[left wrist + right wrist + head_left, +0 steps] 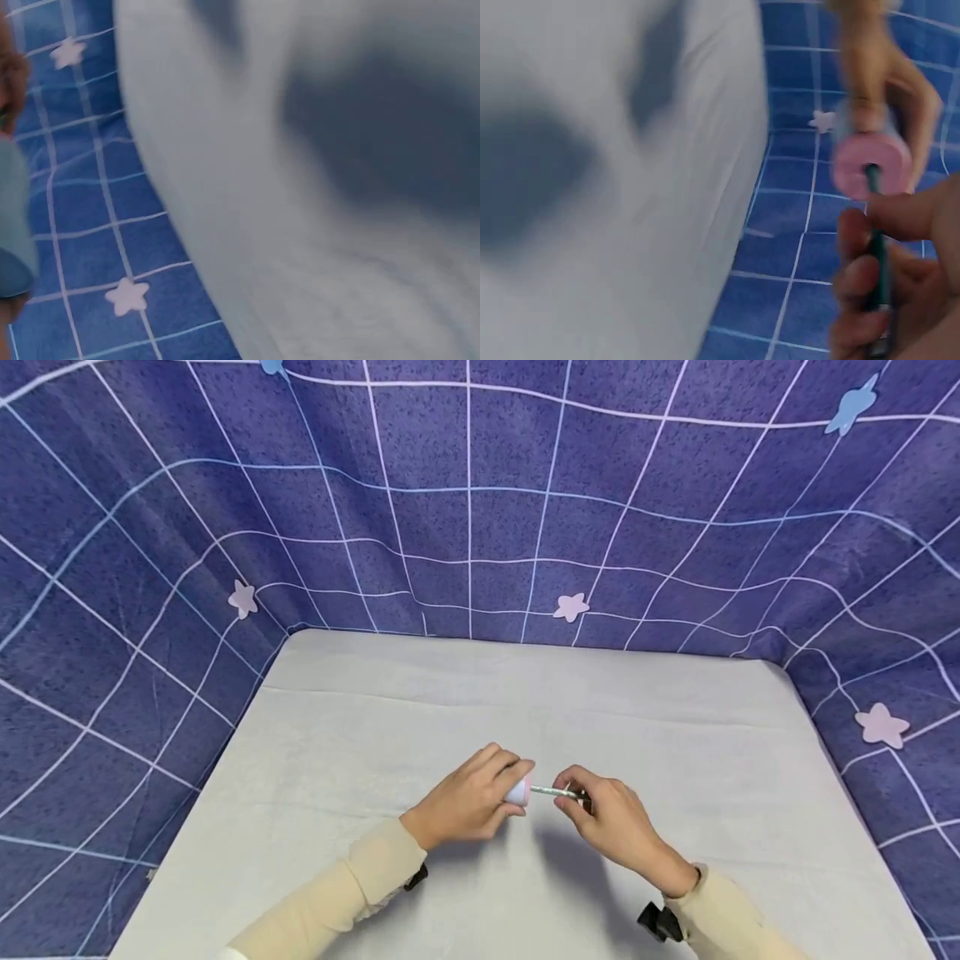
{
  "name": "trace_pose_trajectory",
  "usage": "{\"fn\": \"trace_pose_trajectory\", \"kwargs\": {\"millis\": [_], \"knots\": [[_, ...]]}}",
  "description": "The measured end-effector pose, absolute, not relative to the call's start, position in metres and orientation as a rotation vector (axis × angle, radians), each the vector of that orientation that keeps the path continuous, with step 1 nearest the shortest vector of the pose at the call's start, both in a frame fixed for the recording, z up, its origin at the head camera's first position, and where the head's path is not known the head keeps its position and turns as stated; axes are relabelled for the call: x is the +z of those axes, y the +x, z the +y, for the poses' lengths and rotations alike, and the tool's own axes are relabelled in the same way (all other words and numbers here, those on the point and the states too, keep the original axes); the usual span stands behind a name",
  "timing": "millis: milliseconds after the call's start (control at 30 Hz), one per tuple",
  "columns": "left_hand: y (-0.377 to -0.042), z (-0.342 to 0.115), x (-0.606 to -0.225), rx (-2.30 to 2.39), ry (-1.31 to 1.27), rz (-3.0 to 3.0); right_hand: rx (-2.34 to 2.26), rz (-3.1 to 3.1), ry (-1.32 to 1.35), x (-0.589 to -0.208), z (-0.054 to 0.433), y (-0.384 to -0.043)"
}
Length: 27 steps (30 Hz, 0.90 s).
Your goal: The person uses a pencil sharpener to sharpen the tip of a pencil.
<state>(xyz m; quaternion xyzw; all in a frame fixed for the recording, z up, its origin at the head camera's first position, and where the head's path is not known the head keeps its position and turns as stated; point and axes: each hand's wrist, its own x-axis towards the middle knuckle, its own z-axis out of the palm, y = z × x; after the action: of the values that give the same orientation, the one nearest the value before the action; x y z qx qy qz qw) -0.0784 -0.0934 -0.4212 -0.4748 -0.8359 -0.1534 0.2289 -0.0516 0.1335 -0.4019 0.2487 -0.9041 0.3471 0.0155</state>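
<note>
In the head view, my left hand point(467, 800) grips a pale blue, cylindrical pencil sharpener point(517, 791) with a pink end. A thin green pencil point(551, 791) runs from that end toward my right hand point(617, 818), which holds it between thumb and curled fingers. The right wrist view shows the pencil point(874, 184) with its tip inside the hole of the sharpener's pink face point(849, 166); the tip itself is hidden. At the left edge of the left wrist view, part of the sharpener's pale blue body point(13, 217) appears. Both hands are above the table.
A white cloth covers the table point(360, 718). Purple-blue curtains point(510, 452) with grid lines and stars stand behind it and at both sides. The hands cast shadows on the cloth. A black wrist device point(660, 922) hangs by the right sleeve point(720, 902).
</note>
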Motion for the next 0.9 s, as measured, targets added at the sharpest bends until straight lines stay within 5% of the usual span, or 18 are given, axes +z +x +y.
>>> {"fn": "trace_pose_trajectory", "kwargs": {"millis": [267,500,700,900], "knots": [[-0.087,-0.093,-0.388,-0.974,-1.173,-2.745,0.443,-2.217,0.956,-0.414,0.134,-0.063],[-0.082,-0.088,-0.395,-1.341,-1.172,-2.763,0.338,-1.992,1.051,-0.418,0.137,-0.067],[-0.067,-0.082,-0.426,-0.857,-1.296,-2.490,1.007,-2.665,0.961,-0.412,0.140,-0.054],[-0.060,-0.081,-0.447,-0.300,-1.375,-2.155,2.096,-3.122,0.462,-0.407,0.143,-0.059]]}}
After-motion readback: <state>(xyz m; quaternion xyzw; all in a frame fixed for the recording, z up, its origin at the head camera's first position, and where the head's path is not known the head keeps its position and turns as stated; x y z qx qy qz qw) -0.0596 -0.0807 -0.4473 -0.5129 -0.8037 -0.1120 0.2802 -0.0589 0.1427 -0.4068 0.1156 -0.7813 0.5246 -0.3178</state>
